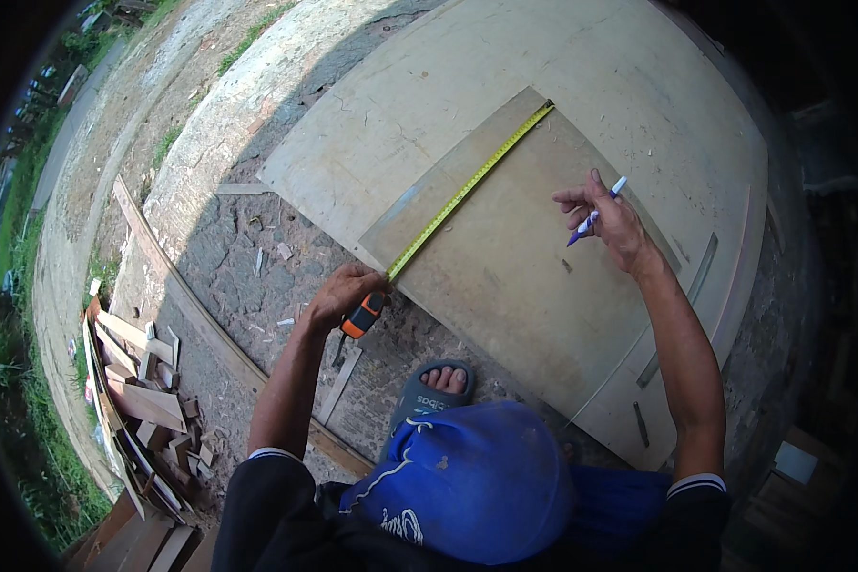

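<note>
My left hand is closed around an orange and black tape measure at the near left corner of a thin brown board. The yellow blade stretches along the board's left edge to its far corner, where the hook end lies. In my right hand is a white and purple marker, held over the right part of the board with its purple end pointing down and left. The brown board lies on a larger pale sheet.
A metal strip lies right of the board, partly behind my right forearm, with a thin dark tool nearer me. Wood offcuts are heaped at left, beside a long wooden strip. A blue cap covers the lower middle.
</note>
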Demonstrator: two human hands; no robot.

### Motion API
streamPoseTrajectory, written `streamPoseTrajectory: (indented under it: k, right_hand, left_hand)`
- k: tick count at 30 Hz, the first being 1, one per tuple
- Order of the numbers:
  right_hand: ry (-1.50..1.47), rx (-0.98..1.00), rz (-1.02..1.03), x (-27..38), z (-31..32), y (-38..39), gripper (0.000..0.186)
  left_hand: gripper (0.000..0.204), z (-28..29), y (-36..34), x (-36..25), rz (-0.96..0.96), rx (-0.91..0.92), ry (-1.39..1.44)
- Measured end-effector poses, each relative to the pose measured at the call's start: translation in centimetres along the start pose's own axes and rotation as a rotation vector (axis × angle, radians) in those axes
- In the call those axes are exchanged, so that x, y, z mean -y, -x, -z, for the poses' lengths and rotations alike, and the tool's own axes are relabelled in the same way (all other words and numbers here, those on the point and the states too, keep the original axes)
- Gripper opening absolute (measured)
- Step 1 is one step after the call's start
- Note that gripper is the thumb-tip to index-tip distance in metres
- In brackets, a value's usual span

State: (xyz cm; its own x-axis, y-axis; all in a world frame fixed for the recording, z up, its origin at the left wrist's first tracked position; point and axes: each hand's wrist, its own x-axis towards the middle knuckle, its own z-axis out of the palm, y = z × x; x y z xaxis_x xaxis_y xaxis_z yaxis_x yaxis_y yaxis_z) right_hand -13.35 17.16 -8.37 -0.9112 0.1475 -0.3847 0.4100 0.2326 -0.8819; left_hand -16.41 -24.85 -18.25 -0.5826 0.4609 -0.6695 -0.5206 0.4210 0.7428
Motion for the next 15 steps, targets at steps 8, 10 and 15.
streamPoseTrajectory:
  k: [8, 10, 15]
  right_hand:
    - [0.075, 0.225, -0.034, 1.6, -3.0, -2.6, 0.095]
    - [0.067, 0.203, 0.028, 1.5, -3.8, -3.8, 0.087]
    - [0.150, 0.303, 0.168, 0.9, -5.5, -8.8, 0.032]
  left_hand:
    - [0.031, 0.3, -0.7, 0.8, -0.025, -0.030, -0.075]
    - [0.030, 0.5, -1.0, 1.0, -0.038, -0.032, -0.095]
    - [0.030, 0.3, -1.1, 1.0, -0.023, -0.028, -0.073]
